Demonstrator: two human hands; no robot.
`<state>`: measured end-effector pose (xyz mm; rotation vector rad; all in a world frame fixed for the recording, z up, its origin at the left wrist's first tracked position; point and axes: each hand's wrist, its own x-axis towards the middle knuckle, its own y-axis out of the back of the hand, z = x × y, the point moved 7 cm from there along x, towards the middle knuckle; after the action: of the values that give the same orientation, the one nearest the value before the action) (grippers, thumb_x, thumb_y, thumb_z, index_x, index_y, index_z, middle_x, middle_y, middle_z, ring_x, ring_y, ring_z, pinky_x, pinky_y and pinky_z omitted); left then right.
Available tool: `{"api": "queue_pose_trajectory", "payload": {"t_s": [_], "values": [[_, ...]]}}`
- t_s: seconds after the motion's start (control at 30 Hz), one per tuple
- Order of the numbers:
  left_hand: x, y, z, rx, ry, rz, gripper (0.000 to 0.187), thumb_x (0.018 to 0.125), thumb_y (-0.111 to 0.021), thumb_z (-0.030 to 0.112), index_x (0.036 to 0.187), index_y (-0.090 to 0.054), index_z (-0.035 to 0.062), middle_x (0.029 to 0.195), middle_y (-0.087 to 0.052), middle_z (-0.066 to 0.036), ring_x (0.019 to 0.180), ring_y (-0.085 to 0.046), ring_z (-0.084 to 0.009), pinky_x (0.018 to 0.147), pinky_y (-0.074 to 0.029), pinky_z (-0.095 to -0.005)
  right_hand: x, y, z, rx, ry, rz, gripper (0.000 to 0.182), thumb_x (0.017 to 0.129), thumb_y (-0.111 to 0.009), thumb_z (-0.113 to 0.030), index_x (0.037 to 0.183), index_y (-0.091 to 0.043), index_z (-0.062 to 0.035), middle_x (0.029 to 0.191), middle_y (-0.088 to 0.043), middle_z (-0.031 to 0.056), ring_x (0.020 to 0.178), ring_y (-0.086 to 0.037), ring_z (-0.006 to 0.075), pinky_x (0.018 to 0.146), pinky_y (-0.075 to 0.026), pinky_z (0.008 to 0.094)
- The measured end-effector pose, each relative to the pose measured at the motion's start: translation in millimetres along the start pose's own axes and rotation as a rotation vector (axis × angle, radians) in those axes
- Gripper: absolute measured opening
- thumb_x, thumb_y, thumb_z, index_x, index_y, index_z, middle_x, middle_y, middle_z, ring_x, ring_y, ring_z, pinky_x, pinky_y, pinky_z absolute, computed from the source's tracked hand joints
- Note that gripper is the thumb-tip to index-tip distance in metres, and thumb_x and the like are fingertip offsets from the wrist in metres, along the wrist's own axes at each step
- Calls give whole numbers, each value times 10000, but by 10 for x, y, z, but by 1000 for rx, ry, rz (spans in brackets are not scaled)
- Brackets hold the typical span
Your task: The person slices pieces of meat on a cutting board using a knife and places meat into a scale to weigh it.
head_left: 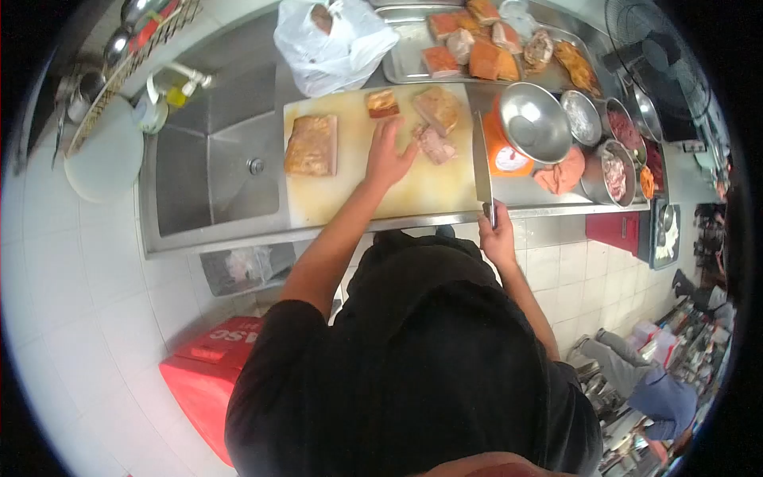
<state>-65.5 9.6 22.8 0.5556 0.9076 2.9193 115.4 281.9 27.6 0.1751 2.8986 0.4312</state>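
Looking down from head view: left hand (388, 156) flat, fingers spread, on cutting board (350, 199), fingertips just beside small meat piece (435, 145); gripping nothing. Right hand (497, 238) clamped on cleaver (481, 163) handle at counter edge, blade lying along board's right side, pointing away from body.

On board: large roast pork slab (311, 145) far left, small chunk (382, 103) at top, round piece (437, 107) top right. Steel tray (405, 67) of cooked meats behind board, white plastic bag (330, 40) beside it, sink (211, 159) left, steel bowls (534, 121) right.

Judgement for clean work: pull small piece to board centre, curl left fingertips back before blade comes over, keep cleaver edge vertical, keep blade clear of bowls.

Writing: red box (208, 374) on floor shows white letters, upside down, roughly "ASC"; rest cut off. Orange scale body (505, 155) under big bowl: dial unreadable.
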Motion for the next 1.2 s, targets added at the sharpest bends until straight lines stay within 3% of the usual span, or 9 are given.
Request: {"api": "queue_pose_trajectory", "payload": {"t_s": [0.07,0.1,0.17,0.27,0.37,0.47,0.77,1.07,1.2], "values": [[374,45,-283,-23,55,-11,615,857,-793,301,1346,-546,22,1372,-554,-219,1315,-524,-342,1093,-430,-419,-32,-326,62,143,-150,-46,345,1008,-624,-116,1331,-536,-37,799,-594,21,587,-524,97,512,-464,280],[763,-648,169,-79,86,25,598,863,-790,301,1330,-557,10,1301,-590,-206,1235,-562,-323,1042,-457,-411,114,513,19,108,-186,-49,326,1011,-616,-125,1314,-540,-33,796,-584,19,571,-515,98,487,-449,282],[1035,-753,40,-35,173,21,566,875,-784,301,1299,-578,-12,1160,-660,-181,1076,-638,-284,942,-509,-396,126,441,12,192,-310,-114,292,1018,-600,-144,1280,-548,-25,789,-565,16,541,-496,100,436,-420,287],[1226,-1204,-422,-306,504,-247,496,894,-770,312,1219,-615,-30,989,-700,-125,881,-655,-214,797,-531,-359,325,422,48,234,-298,-173,270,1020,-593,-168,1242,-550,-22,770,-543,17,511,-489,108,405,-405,288],[1226,-1197,-396,-372,582,-192,404,903,-763,299,1108,-630,-23,901,-697,-75,820,-648,-154,715,-513,-320,502,408,20,219,-331,-229,279,1012,-609,-183,1233,-548,-23,739,-522,10,488,-481,111,412,-417,286],[1220,-1144,-331,-291,616,-349,494,839,-790,200,1237,-602,-25,987,-703,-109,850,-649,-183,748,-529,-334,628,434,36,202,-336,-266,279,1009,-615,-192,1222,-550,-23,734,-507,3,489,-480,110,416,-422,278],[1046,-1080,-254,-262,604,-148,401,812,-838,185,1061,-576,11,926,-667,-73,790,-606,-149,690,-499,-319,770,479,223,293,-291,-356,231,1004,-600,-169,1198,-562,-49,731,-512,-6,489,-477,95,421,-437,286],[770,-925,-128,-366,748,-240,689,822,-823,130,1392,-480,-51,1098,-708,-149,973,-705,-241,774,-563,-364,944,439,78,175,-213,-406,191,986,-597,-160,1131,-531,-54,721,-499,18,482,-488,120,421,-418,311],[655,-847,-30,-368,741,-260,712,816,-824,110,1409,-458,-34,1111,-699,-162,1001,-703,-243,793,-567,-369,983,346,16,89,-156,-374,227,987,-601,-170,1164,-532,-47,729,-518,30,480,-496,130,423,-421,313]]}}
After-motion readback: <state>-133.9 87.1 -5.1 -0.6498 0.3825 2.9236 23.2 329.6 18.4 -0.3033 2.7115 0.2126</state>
